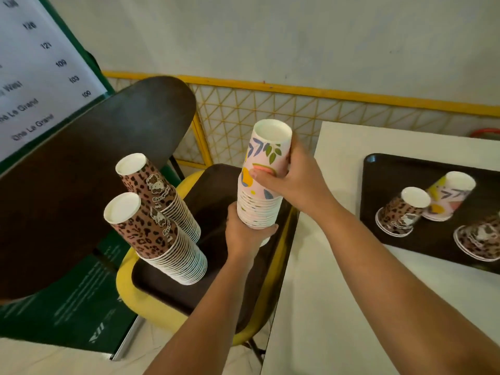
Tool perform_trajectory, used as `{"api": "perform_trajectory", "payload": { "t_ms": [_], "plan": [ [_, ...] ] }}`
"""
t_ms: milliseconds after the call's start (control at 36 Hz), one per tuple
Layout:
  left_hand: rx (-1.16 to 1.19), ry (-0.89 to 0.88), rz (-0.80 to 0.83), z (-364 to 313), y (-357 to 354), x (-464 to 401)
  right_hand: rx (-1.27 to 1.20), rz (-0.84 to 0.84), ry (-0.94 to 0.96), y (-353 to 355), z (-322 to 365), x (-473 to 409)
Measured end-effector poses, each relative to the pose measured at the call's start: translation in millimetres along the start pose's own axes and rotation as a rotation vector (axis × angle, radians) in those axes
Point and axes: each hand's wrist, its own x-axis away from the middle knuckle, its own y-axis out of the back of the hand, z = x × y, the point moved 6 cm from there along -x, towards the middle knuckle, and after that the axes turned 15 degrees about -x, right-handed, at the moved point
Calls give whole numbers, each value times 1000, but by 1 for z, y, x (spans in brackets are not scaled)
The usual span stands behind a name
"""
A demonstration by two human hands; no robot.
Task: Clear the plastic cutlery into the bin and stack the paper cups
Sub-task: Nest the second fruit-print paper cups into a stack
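Note:
A stack of upside-down floral paper cups (263, 169) is held above a dark tray (216, 196) on a yellow chair. My left hand (243, 234) grips the stack's lower rims; my right hand (292, 180) wraps the top cup. Two tall leopard-print cup stacks (159, 228) stand tilted on the same tray to the left. On the white table at right, a second dark tray (389, 169) holds upside-down cups: a leopard one (403, 212), a floral one (449, 193), and another leopard stack (479, 239) at the frame edge. No cutlery is visible.
The chair's dark backrest (94, 163) fills the left. A yellow lattice fence (284, 109) runs along the wall. A green-framed printed board (40, 63) leans at top left. The white table (324, 293) sits right of the chair.

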Motion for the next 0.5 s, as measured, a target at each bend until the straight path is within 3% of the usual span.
{"api": "perform_trajectory", "payload": {
  "t_ms": [222,500],
  "plan": [
    [20,-27,136,-26,-39,38,51,-84,-18,47,15,38],
    [207,-112,302,-81,-116,80,56,-45,-22,140,44,64]
  ]
}}
